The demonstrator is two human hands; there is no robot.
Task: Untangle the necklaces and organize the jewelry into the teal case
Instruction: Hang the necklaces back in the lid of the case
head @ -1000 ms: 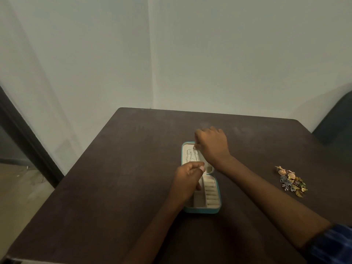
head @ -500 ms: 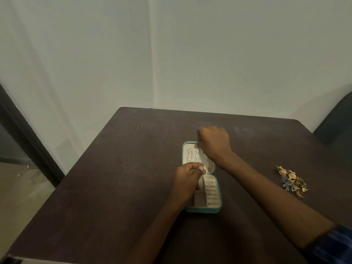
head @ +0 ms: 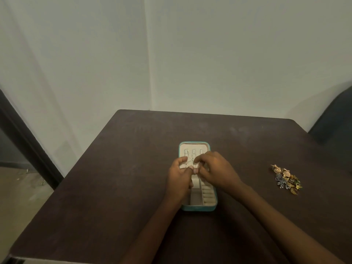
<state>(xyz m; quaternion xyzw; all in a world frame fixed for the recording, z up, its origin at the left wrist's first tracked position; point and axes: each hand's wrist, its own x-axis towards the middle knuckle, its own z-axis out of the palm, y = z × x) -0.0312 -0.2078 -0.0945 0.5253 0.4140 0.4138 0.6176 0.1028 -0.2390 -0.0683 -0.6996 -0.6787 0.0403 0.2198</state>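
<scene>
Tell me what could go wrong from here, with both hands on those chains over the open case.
1. Both the left hand and the right hand pinch thin necklace chains close together over the lid of the teal case; pulling apart could tighten a knot or strain a link.
2. The hands hide much of the lid's hooks, so a chain may slip off unseen.
3. The loose jewelry pile lies beside the right forearm; a sweep back could scatter it.
</scene>
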